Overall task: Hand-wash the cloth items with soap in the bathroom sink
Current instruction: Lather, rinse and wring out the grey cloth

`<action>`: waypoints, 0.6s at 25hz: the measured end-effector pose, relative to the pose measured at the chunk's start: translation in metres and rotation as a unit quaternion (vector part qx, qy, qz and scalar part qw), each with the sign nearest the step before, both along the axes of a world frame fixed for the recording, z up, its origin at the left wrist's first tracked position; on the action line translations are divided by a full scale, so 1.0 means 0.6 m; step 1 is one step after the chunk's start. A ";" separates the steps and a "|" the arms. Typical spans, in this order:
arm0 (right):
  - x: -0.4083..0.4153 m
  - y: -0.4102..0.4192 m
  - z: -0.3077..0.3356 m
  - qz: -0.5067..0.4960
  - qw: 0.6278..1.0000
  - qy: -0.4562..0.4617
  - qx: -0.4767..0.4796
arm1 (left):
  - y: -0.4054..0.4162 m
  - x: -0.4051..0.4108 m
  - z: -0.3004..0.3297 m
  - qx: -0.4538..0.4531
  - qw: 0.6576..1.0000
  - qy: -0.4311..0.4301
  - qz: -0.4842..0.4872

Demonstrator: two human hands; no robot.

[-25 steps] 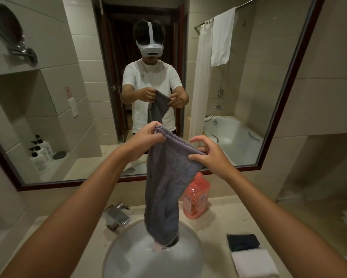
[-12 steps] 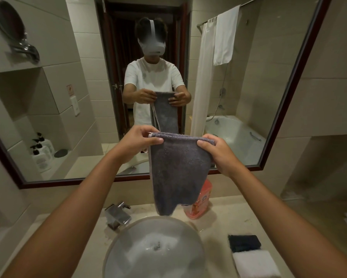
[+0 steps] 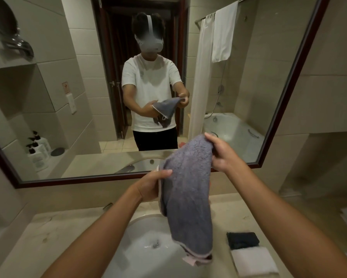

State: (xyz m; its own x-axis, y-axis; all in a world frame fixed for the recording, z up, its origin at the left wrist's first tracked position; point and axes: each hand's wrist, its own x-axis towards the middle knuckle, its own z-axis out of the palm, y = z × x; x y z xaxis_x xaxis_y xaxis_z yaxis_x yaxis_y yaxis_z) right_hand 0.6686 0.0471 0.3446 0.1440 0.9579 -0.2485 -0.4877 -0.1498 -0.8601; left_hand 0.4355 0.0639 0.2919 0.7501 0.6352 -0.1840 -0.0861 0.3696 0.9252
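The pale marble-look table (image 3: 68,227) carries everything you need, and the round white basin (image 3: 140,255) sunk into it sits right under your work — which is likely why you hold the cloth there, so any drips fall into the bowl and not on the stone. The basin floor shows a little water or foam round the drain.

The grey terry cloth with its pale pink edging (image 3: 188,197) hangs above the basin, touching neither it nor the table. Your right hand (image 3: 220,155) holds the top end high, its fingers curled over the fold, while your left hand (image 3: 152,185) grips the side edge lower down, thumb on the front face. That high-and-low hold tilts the cloth and lets it drape long, which looks like opening it out for wetting or soaping; whether it is wet already, I cannot tell.

To your right, a folded white cloth (image 3: 253,261) and a smaller folded black cloth (image 3: 242,239) lie touching, well clear of the basin edge — probably kept dry, waiting their turn
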 end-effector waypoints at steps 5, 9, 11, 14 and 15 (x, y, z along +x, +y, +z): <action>-0.007 -0.049 -0.092 0.048 0.991 0.108 -0.058 | 0.000 0.018 0.014 -0.069 0.993 -0.065 0.063; -0.047 -0.071 -0.142 0.118 0.989 0.060 -0.070 | 0.011 0.017 0.029 -0.084 0.985 -0.107 0.104; -0.064 -0.076 -0.132 0.085 0.995 0.046 -0.026 | 0.015 0.011 0.039 -0.077 0.990 -0.067 0.094; -0.066 -0.076 -0.110 -0.005 0.999 -0.025 0.030 | 0.027 -0.006 0.055 -0.042 0.994 0.067 0.072; -0.065 -0.075 -0.103 -0.022 0.998 -0.058 0.033 | 0.032 -0.013 0.059 -0.036 0.990 0.119 0.066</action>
State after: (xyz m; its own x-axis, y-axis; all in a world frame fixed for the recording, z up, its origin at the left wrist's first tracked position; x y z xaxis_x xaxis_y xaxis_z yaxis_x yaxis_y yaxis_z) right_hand 0.6299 0.0021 0.2825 0.2109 0.9635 -0.1650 -0.3889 -0.0722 -0.9185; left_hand 0.4278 0.0833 0.3273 0.5906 0.7042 -0.3942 0.0799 0.4351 0.8968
